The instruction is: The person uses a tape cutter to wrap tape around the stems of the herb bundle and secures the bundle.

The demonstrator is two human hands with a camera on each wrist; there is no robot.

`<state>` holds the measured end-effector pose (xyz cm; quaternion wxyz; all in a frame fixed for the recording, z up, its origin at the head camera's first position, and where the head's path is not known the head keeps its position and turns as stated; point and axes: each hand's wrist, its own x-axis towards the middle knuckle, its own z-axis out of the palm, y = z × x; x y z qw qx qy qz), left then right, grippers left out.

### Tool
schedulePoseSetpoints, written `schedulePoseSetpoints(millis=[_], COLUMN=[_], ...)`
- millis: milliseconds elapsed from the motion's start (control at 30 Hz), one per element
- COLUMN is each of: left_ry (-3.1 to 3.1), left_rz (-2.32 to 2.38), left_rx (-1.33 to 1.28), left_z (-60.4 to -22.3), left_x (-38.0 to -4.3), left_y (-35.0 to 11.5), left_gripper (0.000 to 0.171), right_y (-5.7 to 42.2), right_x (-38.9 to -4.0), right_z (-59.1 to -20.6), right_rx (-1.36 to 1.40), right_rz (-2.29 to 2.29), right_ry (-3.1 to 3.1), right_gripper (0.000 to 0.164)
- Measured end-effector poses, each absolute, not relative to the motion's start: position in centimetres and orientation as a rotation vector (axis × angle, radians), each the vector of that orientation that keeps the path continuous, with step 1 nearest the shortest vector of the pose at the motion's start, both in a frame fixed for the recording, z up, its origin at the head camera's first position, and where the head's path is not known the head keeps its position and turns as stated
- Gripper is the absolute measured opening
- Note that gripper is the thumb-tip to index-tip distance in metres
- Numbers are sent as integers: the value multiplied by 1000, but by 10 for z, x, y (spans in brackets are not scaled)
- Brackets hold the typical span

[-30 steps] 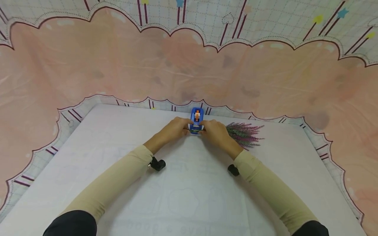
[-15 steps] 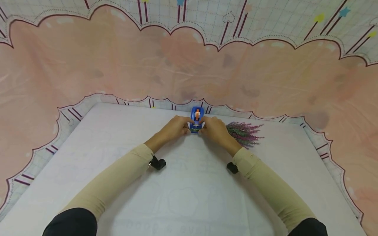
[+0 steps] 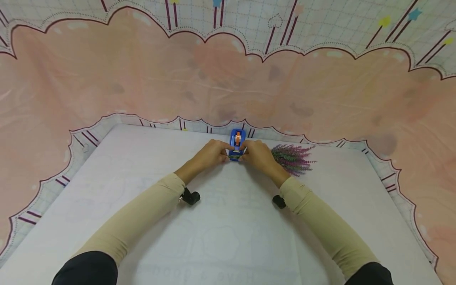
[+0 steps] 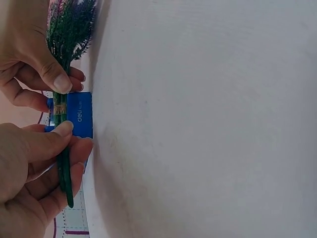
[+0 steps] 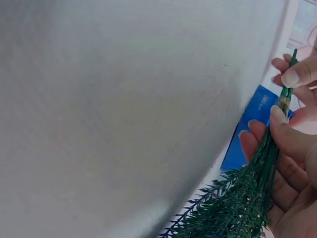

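A bunch of artificial lavender (image 3: 293,159) lies crosswise in both hands, its purple and green heads out to the right. My left hand (image 3: 213,153) pinches the stem ends (image 4: 66,181) between thumb and fingers. Closer to the heads, my right hand (image 3: 259,157) pinches the same stems. Between the two thumbs a band of tape (image 4: 60,108) circles the stems. Just beyond the stems stands a blue tape dispenser (image 3: 237,137) with an orange core, partly covered by the fingers in the wrist views.
A white tabletop (image 3: 210,237) spreads beneath the forearms. The dispenser stands by its far edge. Behind hangs a peach-coloured cloth (image 3: 178,79) with a scalloped printed border. A small black camera (image 3: 191,197) sits at the left wrist, another black camera (image 3: 279,201) at the right.
The lavender heads have shifted slightly up and to the left as the right wrist moves a little. Both hands keep their hold, and the dispenser stays in place.
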<state>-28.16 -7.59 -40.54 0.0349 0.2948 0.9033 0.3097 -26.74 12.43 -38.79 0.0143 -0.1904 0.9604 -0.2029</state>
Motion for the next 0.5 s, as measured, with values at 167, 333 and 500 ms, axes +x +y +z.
schedulePoseSetpoints(millis=[167,333,500], left_ry=[2771,2769,2767], left_rz=[951,950,956], left_rx=[899,912,933], left_z=[-404,-404,-406], left_x=[-283,-282,-282], left_y=[-76,-77,-78], left_gripper=[36,38,42], right_y=[124,123,122], right_x=[-267,-264,-264], right_z=[-390,-392,-393], right_rx=[-582,-587,-582], right_rz=[-618,-598,-577], right_ry=[3002,3023,3027], right_gripper=[29,33,37])
